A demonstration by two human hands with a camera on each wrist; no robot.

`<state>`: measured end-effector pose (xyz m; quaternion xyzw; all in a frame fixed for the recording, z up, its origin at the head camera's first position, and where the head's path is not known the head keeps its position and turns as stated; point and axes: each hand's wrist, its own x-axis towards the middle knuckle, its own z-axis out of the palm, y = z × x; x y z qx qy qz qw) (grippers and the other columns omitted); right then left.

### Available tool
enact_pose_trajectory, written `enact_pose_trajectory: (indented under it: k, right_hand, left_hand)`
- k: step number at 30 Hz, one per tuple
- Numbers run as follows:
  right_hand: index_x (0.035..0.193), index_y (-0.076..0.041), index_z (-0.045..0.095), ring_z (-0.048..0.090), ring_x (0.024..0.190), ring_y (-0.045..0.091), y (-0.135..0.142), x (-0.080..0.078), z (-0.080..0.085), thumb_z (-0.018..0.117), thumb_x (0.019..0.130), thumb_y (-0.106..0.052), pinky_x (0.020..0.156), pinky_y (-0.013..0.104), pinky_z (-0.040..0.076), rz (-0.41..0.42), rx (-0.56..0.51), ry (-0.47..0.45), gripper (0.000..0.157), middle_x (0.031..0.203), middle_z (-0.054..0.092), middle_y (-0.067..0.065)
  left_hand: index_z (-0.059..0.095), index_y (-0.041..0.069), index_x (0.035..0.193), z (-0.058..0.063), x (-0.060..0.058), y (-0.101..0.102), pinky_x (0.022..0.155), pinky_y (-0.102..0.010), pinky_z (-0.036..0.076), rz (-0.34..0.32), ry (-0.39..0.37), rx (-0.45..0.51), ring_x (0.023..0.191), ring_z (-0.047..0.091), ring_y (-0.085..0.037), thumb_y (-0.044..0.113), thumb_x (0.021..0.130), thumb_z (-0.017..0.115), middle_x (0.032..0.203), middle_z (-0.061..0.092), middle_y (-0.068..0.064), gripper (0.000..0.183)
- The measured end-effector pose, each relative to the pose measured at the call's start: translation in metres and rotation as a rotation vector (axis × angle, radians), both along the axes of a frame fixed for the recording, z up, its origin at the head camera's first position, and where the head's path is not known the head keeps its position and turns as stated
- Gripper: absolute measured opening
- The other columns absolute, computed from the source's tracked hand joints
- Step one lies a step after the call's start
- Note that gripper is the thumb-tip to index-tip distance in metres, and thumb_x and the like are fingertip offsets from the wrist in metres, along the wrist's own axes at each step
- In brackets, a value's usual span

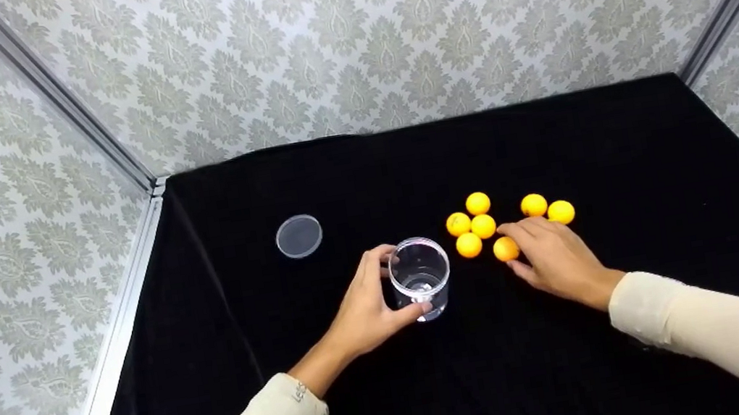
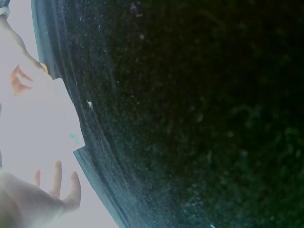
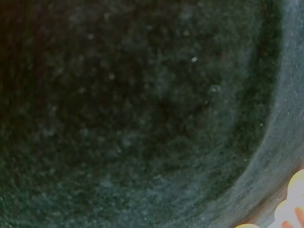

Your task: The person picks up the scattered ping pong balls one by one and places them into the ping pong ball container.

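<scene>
My left hand [image 1: 366, 310] grips a clear, open-topped plastic jar [image 1: 419, 269] from its left side, thumb at the front and fingers behind. The jar stands upright on the black cloth, and no ball shows inside it. To its right, my right hand [image 1: 556, 256] has thumb and fingertips around an orange ball [image 1: 505, 249], the size of a table tennis ball. Several more orange balls [image 1: 469, 245] lie in a cluster just left of those fingers. Two others, one of them this ball [image 1: 561, 212], sit behind the right hand. The left wrist view is washed out around the hands.
A round, clear lid [image 1: 299, 236] lies flat on the black cloth [image 1: 364, 171], left of and behind the jar. Patterned wall panels [image 1: 381, 37] close off the back and both sides. A metal frame edge [image 1: 112, 348] runs along the left side.
</scene>
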<state>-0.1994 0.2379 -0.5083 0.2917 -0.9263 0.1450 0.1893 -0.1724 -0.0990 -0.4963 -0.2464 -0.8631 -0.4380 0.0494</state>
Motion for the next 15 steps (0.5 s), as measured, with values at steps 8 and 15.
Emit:
enact_pose_trajectory:
  k: [8, 15]
  right_hand:
    - [0.128, -0.006, 0.063, 0.067, 0.106, 0.029, 0.0011, 0.0003, 0.0022, 0.081, 0.082, -0.018, 0.095, 0.049, 0.054, 0.016, -0.002, 0.022, 0.051, 0.112, 0.072, 0.011]
    - [0.136, -0.01, 0.058, 0.068, 0.107, 0.029, 0.0037, 0.0011, 0.0052, 0.08, 0.083, -0.021, 0.087, 0.052, 0.055, -0.025, 0.011, 0.019, 0.058, 0.117, 0.071, 0.011]
  left_hand:
    - [0.041, 0.014, 0.141, 0.0004, 0.0006, 0.0002, 0.102, -0.038, 0.052, 0.005, -0.019, -0.001, 0.116, 0.064, -0.03, 0.041, 0.071, 0.091, 0.132, 0.055, -0.015, 0.09]
    - [0.041, 0.014, 0.141, 0.0005, 0.0002, 0.0005, 0.102, -0.039, 0.052, 0.006, -0.018, -0.003, 0.116, 0.064, -0.03, 0.041, 0.071, 0.091, 0.131, 0.055, -0.015, 0.091]
